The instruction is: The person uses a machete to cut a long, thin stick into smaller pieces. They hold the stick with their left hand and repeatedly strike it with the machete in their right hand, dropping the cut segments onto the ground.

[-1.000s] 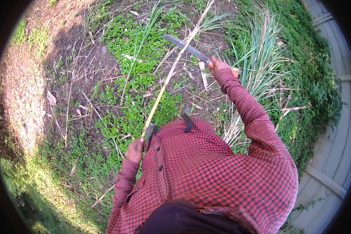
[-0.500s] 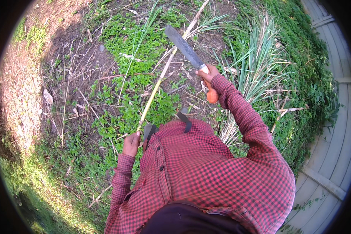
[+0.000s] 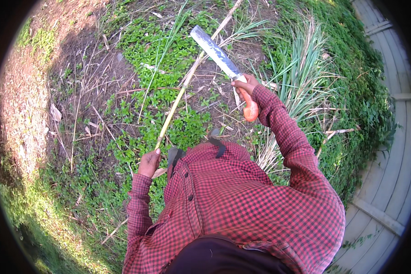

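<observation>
My left hand (image 3: 150, 162) is closed round the near end of a long yellowish cane stalk (image 3: 172, 111). The stalk slants away from me to the far right, its far part pale and dry with some husk on it. In my right hand (image 3: 245, 85) is a machete (image 3: 218, 55) with an orange and white handle. Its broad blade points to the far left and crosses over the stalk in view; I cannot tell whether the two touch. Light glints off the blade, which has dark patches.
A clump of long grass (image 3: 301, 77) grows to the right, with dry leaves at its base. Beyond it runs a pale fence (image 3: 388, 182) along vines. Low green plants (image 3: 146, 41), dry stems and bare soil cover the ground. Beside my shoe (image 3: 174, 154) lies leaf litter.
My left hand has shifted slightly left and away from me with the stalk's end. The machete has turned a little, so its blade now catches the light.
</observation>
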A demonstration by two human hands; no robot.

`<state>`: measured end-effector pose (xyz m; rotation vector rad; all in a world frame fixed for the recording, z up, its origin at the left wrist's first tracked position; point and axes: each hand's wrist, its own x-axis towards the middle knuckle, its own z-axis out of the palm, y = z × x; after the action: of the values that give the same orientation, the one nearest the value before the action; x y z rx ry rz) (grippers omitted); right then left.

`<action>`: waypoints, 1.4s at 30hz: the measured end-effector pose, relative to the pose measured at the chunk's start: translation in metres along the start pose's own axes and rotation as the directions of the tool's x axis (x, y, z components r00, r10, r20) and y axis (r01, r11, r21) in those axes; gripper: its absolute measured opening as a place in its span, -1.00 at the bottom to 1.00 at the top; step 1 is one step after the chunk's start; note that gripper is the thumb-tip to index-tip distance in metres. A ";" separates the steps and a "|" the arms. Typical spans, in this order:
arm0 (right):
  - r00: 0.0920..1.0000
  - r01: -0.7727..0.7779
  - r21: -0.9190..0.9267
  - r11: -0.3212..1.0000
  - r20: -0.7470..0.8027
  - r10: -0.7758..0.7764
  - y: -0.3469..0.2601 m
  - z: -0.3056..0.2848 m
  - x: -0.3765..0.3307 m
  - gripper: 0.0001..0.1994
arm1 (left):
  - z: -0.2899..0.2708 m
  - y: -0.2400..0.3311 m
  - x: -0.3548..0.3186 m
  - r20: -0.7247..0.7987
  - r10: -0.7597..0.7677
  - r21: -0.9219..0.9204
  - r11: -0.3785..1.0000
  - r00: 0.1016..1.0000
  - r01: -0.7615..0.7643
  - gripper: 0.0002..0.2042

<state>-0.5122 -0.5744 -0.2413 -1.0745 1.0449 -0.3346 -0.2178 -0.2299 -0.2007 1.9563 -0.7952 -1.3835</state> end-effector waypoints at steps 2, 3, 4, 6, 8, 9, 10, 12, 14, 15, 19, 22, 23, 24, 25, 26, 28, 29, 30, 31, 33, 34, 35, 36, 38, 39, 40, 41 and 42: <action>0.999 0.017 -0.059 0.998 0.028 -0.016 0.001 -0.001 0.008 -0.73 | 0.000 0.002 0.003 -0.012 0.040 0.016 0.999 0.999 -0.040 -0.58; 0.999 0.026 -0.089 0.996 0.047 -0.022 -0.001 0.002 0.011 -0.73 | -0.002 0.001 0.004 -0.023 0.083 0.030 0.996 0.996 -0.082 -0.58; 0.998 0.035 -0.058 0.998 0.051 -0.033 -0.003 0.005 0.012 -0.70 | -0.003 0.000 0.005 -0.032 0.126 0.045 0.991 0.991 -0.125 -0.59; 0.992 0.021 -0.089 0.996 0.129 -0.010 -0.010 0.019 -0.002 -0.70 | -0.006 0.001 0.007 0.007 0.057 0.012 0.998 0.998 -0.057 -0.60; 0.977 -0.005 -0.194 0.981 0.207 0.046 -0.002 0.029 -0.008 -0.70 | -0.006 0.003 0.005 0.041 0.000 -0.008 1.000 0.999 0.001 -0.61; 0.948 0.072 -0.257 0.964 0.318 0.014 -0.018 0.042 -0.024 -0.70 | -0.005 0.000 0.007 0.044 -0.014 -0.019 1.000 0.999 0.015 -0.62; 0.960 0.074 -0.233 0.970 0.281 -0.005 -0.017 0.044 -0.025 -0.70 | -0.004 0.000 0.009 0.059 -0.025 -0.024 0.999 0.998 0.027 -0.63; 0.982 0.009 -0.152 0.988 0.185 0.020 -0.009 0.036 -0.014 -0.70 | -0.002 -0.004 0.010 0.056 0.006 -0.071 0.997 0.998 -0.002 -0.63; 0.997 -0.056 -0.040 0.998 0.055 0.058 0.014 0.022 0.010 -0.72 | 0.001 -0.003 0.013 0.053 0.014 -0.040 0.999 0.999 -0.012 -0.64; 0.997 -0.070 -0.028 0.997 0.038 0.071 0.006 0.031 0.001 -0.74 | 0.001 -0.004 0.013 0.037 -0.002 0.017 1.000 0.999 0.001 -0.65; 0.907 -0.057 -0.143 0.988 0.406 0.111 -0.001 0.072 -0.054 -0.72 | 0.014 0.000 0.022 0.051 -0.001 0.002 1.000 0.999 0.001 -0.67; 0.880 0.095 -0.163 0.982 0.475 -0.006 0.016 0.070 -0.046 -0.71 | 0.019 0.007 0.031 0.125 -0.057 -0.042 0.997 0.991 0.063 -0.68; 0.936 0.052 -0.131 0.990 0.353 -0.003 0.023 0.065 -0.040 -0.71 | 0.020 0.008 0.033 0.138 -0.090 -0.053 0.994 0.986 0.098 -0.68; 0.973 0.016 -0.094 0.995 0.231 0.006 0.028 0.062 -0.032 -0.71 | 0.018 0.009 0.032 0.143 -0.100 -0.023 0.994 0.985 0.104 -0.68; 0.995 -0.013 -0.056 0.998 0.101 0.019 0.033 0.055 -0.024 -0.71 | 0.018 0.012 0.030 0.151 -0.103 0.004 0.995 0.983 0.104 -0.68; 0.999 0.004 -0.047 0.999 -0.048 -0.006 0.051 0.053 -0.009 -0.70 | 0.019 0.015 0.033 0.149 -0.084 0.017 0.996 0.985 0.083 -0.68; 0.997 0.005 -0.046 0.999 0.082 -0.001 0.040 0.061 -0.023 -0.72 | 0.015 -0.003 0.039 0.150 -0.095 -0.039 0.994 0.984 0.102 -0.69; 0.989 0.056 -0.085 0.995 0.142 -0.043 0.046 0.062 -0.030 -0.72 | 0.018 0.008 0.039 0.184 -0.126 -0.078 0.987 0.975 0.143 -0.70; 0.967 0.034 -0.130 0.991 0.254 0.000 0.030 0.069 -0.047 -0.72 | 0.016 0.009 0.040 0.226 -0.152 -0.153 0.970 0.962 0.189 -0.72; 0.951 0.069 -0.182 0.981 0.310 -0.010 0.019 0.071 -0.061 -0.72 | 0.018 0.015 0.041 0.241 -0.161 -0.189 0.960 0.957 0.209 -0.72; 0.961 0.115 -0.178 0.977 0.267 -0.064 0.010 0.073 -0.068 -0.73 | 0.017 0.014 0.047 0.303 -0.188 -0.198 0.947 0.934 0.254 -0.72; 0.976 0.082 -0.113 0.990 0.210 -0.057 0.012 0.067 -0.060 -0.72 | 0.019 0.019 0.044 0.321 -0.158 -0.243 0.939 0.934 0.242 -0.73; 0.987 0.054 -0.045 0.997 0.154 -0.047 0.013 0.061 -0.051 -0.72 | 0.022 0.025 0.039 0.337 -0.127 -0.288 0.930 0.933 0.230 -0.75; 0.997 0.040 -0.004 0.999 0.062 -0.040 0.015 0.053 -0.040 -0.71 | 0.024 0.030 0.037 0.351 -0.096 -0.329 0.919 0.931 0.219 -0.76; 0.996 0.081 0.068 0.994 -0.040 -0.078 0.025 0.033 -0.018 -0.70 | 0.029 0.031 0.040 0.376 -0.085 -0.337 0.915 0.923 0.221 -0.75; 0.998 0.067 0.008 0.998 -0.011 -0.067 0.023 0.034 -0.021 -0.71 | 0.029 0.031 0.042 0.382 -0.079 -0.344 0.913 0.921 0.221 -0.75; 0.998 0.056 -0.053 0.997 0.016 -0.055 0.022 0.036 -0.026 -0.72 | 0.029 0.030 0.043 0.402 -0.096 -0.336 0.910 0.911 0.244 -0.72; 0.998 0.046 -0.113 0.993 0.040 -0.042 0.022 0.038 -0.031 -0.72 | 0.030 0.029 0.046 0.407 -0.087 -0.352 0.904 0.909 0.244 -0.73; 0.984 0.129 -0.221 0.967 0.149 -0.097 0.027 0.041 -0.036 -0.74 | 0.031 0.028 0.050 0.411 -0.079 -0.365 0.899 0.908 0.244 -0.73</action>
<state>-0.5027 -0.5144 -0.2417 -1.3507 0.9162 -0.2306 -0.2376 -0.2896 -0.2173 1.4667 -0.4549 -1.9047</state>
